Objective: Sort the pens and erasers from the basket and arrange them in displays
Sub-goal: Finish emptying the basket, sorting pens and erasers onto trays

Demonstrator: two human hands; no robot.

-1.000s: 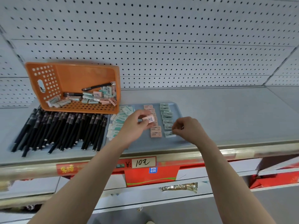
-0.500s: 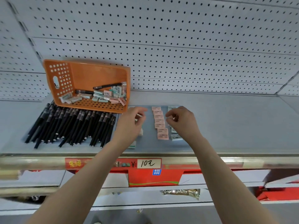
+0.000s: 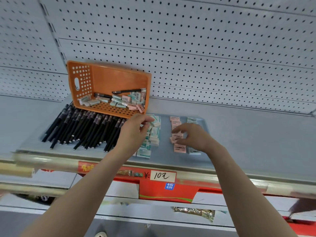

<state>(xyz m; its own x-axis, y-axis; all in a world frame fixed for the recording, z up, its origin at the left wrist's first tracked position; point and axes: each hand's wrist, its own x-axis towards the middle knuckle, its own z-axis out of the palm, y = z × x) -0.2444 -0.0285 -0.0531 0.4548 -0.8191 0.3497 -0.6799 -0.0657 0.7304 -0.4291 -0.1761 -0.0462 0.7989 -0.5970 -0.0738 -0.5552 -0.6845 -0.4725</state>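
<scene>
While you lean in over the shelf (image 3: 256, 137), left hand (image 3: 135, 134): fingers stretched out and apart from the thumb, tips over the far end of the green erasers (image 3: 153, 137); I cannot tell whether they touch one.
Right hand (image 3: 195, 138): fingers loosely curved and spread, hovering over the pink erasers (image 3: 178, 148), with nothing clearly held.
Basket (image 3: 109, 81): orange, tipped on its side at the far left, backed against the pegboard (image 3: 205, 57), its lower wall resting on the far ends of the pens (image 3: 82, 129).
Unsorted erasers (image 3: 119, 100): a green and pink jumble in the basket's low side, bunched to the right.
Basket pen (image 3: 127, 91): black, propped across the top of that jumble; a second one lies behind it.
Pens: black, laid side by side in a fanned row on the left, tips towards you.
Green erasers: a loose column just right of the pens, partly under your left hand.
Pink erasers: a column running near to far in the middle of the tray (image 3: 165, 130), one tilted beside your right thumb.
Far-right erasers (image 3: 192, 119): another pale green column, mostly hidden by your right hand.
Price tag (image 3: 162, 176): on the shelf's front edge, below your arms.
</scene>
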